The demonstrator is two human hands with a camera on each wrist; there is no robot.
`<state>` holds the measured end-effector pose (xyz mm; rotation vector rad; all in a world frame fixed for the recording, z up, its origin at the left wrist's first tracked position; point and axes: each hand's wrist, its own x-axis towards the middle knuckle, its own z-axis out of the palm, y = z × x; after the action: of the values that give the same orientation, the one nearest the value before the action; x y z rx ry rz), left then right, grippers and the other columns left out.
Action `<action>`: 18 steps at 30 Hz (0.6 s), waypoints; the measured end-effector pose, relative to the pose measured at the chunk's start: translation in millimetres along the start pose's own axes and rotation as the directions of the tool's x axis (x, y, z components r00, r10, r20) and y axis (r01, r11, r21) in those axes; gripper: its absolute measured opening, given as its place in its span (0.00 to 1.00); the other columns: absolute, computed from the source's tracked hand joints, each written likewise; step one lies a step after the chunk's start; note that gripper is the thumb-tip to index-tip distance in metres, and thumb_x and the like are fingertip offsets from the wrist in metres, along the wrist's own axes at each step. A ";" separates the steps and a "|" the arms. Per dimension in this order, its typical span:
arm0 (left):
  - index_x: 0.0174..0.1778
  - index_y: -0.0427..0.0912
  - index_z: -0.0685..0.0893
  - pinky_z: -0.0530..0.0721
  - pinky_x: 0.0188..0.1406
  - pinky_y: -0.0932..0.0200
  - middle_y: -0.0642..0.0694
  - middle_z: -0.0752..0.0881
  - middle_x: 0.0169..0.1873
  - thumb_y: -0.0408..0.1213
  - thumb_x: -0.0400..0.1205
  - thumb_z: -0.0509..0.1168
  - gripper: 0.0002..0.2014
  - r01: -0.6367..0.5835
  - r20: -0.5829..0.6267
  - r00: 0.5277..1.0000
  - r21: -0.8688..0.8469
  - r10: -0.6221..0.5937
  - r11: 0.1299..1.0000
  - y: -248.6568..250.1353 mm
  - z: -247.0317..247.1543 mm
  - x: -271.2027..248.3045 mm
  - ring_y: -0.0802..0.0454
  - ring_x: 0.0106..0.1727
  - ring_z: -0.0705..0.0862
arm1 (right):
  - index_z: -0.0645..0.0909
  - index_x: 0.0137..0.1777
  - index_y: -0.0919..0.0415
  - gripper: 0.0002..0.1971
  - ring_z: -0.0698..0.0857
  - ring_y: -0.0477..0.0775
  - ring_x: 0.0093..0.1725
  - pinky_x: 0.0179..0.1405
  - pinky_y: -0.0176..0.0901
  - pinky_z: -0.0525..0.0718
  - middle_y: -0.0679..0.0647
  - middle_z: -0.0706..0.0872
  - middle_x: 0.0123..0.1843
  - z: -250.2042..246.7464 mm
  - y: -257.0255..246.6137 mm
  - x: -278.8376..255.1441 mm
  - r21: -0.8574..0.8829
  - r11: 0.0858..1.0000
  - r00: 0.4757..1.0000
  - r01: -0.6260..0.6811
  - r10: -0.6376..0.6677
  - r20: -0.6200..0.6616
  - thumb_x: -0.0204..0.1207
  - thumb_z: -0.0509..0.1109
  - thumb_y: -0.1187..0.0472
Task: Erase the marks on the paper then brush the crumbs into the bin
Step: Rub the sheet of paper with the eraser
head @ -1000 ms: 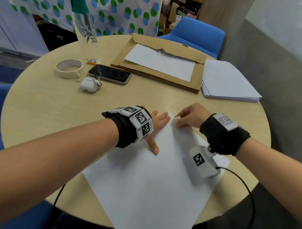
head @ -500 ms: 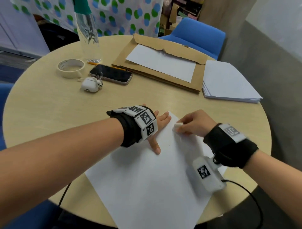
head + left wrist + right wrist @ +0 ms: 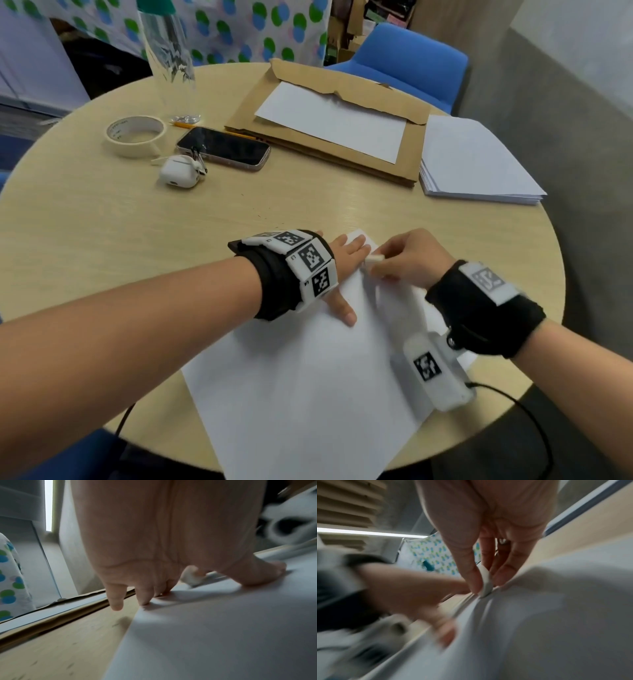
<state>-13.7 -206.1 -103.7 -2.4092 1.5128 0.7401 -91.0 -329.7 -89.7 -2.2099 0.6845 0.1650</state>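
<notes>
Head view: paper (image 3: 308, 394) lies at lower centre on the worktop (image 3: 102, 222); left hand (image 3: 342, 274) is pressed flat on it, fingers spread. Right hand (image 3: 407, 260) pinches the eraser (image 3: 374, 258) at frame centre.
Left wrist view: fingertips (image 3: 144, 601) are pressed on the sheet's edge.
Right wrist view: eraser (image 3: 485, 584) is clamped between thumb and fingers, touching the paper.

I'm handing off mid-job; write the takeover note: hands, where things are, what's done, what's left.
Left hand: flat, fingers spread, pressing the white sheet of paper down near its far corner.
Right hand: pinches the small white eraser, its tip on the paper's far edge.
Done: cannot tell; no marks are readable from here.
Left: finish erasing, then brush the crumbs into the bin. No bin is in view; a few dark specks lie on the round beige table.
</notes>
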 end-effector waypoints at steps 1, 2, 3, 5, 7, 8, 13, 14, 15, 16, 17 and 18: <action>0.82 0.41 0.36 0.47 0.80 0.34 0.45 0.38 0.83 0.63 0.70 0.69 0.59 -0.001 0.002 1.000 0.013 0.001 1.000 -0.1 0.5 0.9 0.45 0.84 0.43 | 0.86 0.32 0.59 0.04 0.81 0.50 0.30 0.40 0.49 0.84 0.55 0.85 0.29 6.8 1.0 -8.2 -0.023 1.000 0.998 0.017 -0.016 0.053 0.64 0.78 0.64; 0.82 0.41 0.36 0.47 0.80 0.34 0.45 0.38 0.83 0.64 0.70 0.69 0.59 -0.001 0.001 1.000 0.024 0.001 1.000 -0.2 0.9 1.5 0.45 0.84 0.43 | 0.86 0.33 0.61 0.03 0.80 0.51 0.29 0.39 0.49 0.83 0.57 0.85 0.29 12.5 1.2 -16.6 -0.040 0.999 0.993 0.027 -0.022 0.120 0.64 0.77 0.64; 0.82 0.41 0.36 0.47 0.80 0.34 0.45 0.37 0.83 0.64 0.69 0.69 0.60 -0.002 -0.002 1.000 0.030 0.002 1.000 -0.7 1.6 2.1 0.45 0.84 0.43 | 0.87 0.35 0.62 0.02 0.80 0.52 0.30 0.39 0.50 0.83 0.59 0.86 0.30 15.3 1.7 -21.2 -0.053 0.998 0.985 0.024 -0.014 0.171 0.64 0.77 0.65; 0.82 0.41 0.37 0.47 0.80 0.35 0.45 0.38 0.83 0.64 0.69 0.69 0.59 -0.012 -0.016 1.000 0.025 0.012 1.000 -1.7 3.3 2.7 0.45 0.84 0.43 | 0.88 0.38 0.63 0.05 0.81 0.52 0.32 0.45 0.52 0.86 0.61 0.88 0.34 9.9 0.9 -17.2 -0.052 0.998 0.985 -0.022 0.030 0.168 0.63 0.79 0.64; 0.82 0.42 0.37 0.46 0.80 0.37 0.46 0.38 0.83 0.64 0.70 0.69 0.59 -0.013 -0.029 1.000 0.004 0.013 1.000 -2.9 5.3 4.0 0.45 0.84 0.42 | 0.88 0.38 0.61 0.07 0.83 0.51 0.35 0.45 0.48 0.85 0.57 0.88 0.36 -2.5 0.1 -3.2 -0.021 0.998 0.997 -0.067 0.067 0.035 0.62 0.81 0.60; 0.82 0.42 0.36 0.45 0.79 0.37 0.46 0.38 0.83 0.63 0.70 0.69 0.59 -0.011 -0.030 1.000 -0.008 0.011 1.000 -3.5 6.5 4.8 0.45 0.84 0.41 | 0.88 0.37 0.60 0.07 0.83 0.51 0.36 0.42 0.45 0.84 0.55 0.87 0.36 -7.7 -0.9 2.8 -0.005 0.997 0.996 -0.078 0.078 -0.038 0.62 0.82 0.59; 0.82 0.42 0.35 0.43 0.79 0.37 0.45 0.37 0.83 0.66 0.68 0.69 0.61 -0.016 -0.045 0.999 -0.003 0.016 1.000 -7.3 12.0 12.0 0.45 0.84 0.40 | 0.84 0.32 0.58 0.06 0.80 0.49 0.29 0.32 0.40 0.79 0.53 0.84 0.30 9.1 1.5 -11.7 0.008 0.999 0.997 -0.049 0.049 -0.062 0.64 0.79 0.60; 0.82 0.42 0.34 0.43 0.79 0.37 0.45 0.36 0.82 0.66 0.67 0.69 0.62 -0.015 -0.048 0.999 0.003 0.015 1.000 -9.0 13.8 14.1 0.44 0.83 0.40 | 0.84 0.31 0.59 0.06 0.78 0.48 0.27 0.31 0.40 0.79 0.52 0.83 0.26 14.5 1.2 -20.1 -0.006 0.999 0.999 -0.045 0.045 0.015 0.64 0.79 0.61; 0.81 0.42 0.34 0.42 0.79 0.37 0.45 0.35 0.82 0.67 0.67 0.69 0.62 -0.012 -0.049 0.999 0.003 0.012 1.000 -10.1 15.5 15.7 0.44 0.83 0.39 | 0.84 0.30 0.60 0.06 0.77 0.48 0.24 0.30 0.40 0.78 0.52 0.81 0.23 17.2 0.7 -26.2 -0.024 0.998 0.994 -0.050 0.052 0.098 0.64 0.79 0.62; 0.81 0.43 0.33 0.42 0.79 0.37 0.45 0.34 0.82 0.67 0.66 0.69 0.63 -0.010 -0.047 0.999 -0.003 0.010 1.000 -11.2 17.0 17.1 0.44 0.83 0.38 | 0.85 0.30 0.60 0.06 0.77 0.48 0.24 0.30 0.40 0.77 0.52 0.81 0.22 16.2 -0.3 -27.6 -0.041 0.997 0.986 -0.062 0.068 0.152 0.64 0.79 0.62; 0.81 0.43 0.32 0.42 0.79 0.37 0.46 0.34 0.82 0.68 0.66 0.69 0.63 -0.011 -0.044 0.999 -0.009 0.010 1.000 -12.2 18.0 18.4 0.44 0.83 0.38 | 0.85 0.29 0.60 0.07 0.77 0.49 0.24 0.30 0.40 0.78 0.52 0.82 0.23 12.0 -2.1 -24.8 -0.046 0.996 0.984 -0.081 0.087 0.156 0.64 0.80 0.62; 0.81 0.44 0.32 0.42 0.79 0.37 0.46 0.34 0.82 0.68 0.66 0.68 0.63 -0.010 -0.042 0.999 -0.009 0.010 1.000 -12.6 18.4 19.4 0.45 0.83 0.38 | 0.85 0.30 0.60 0.07 0.78 0.49 0.26 0.31 0.40 0.79 0.53 0.83 0.24 5.9 -3.3 -17.9 -0.041 0.994 0.988 -0.101 0.105 0.114 0.63 0.80 0.62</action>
<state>-1.4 -207.8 -130.5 -2.4409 1.5414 0.7039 -103.8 -316.1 -85.6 -2.1803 0.7360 0.3581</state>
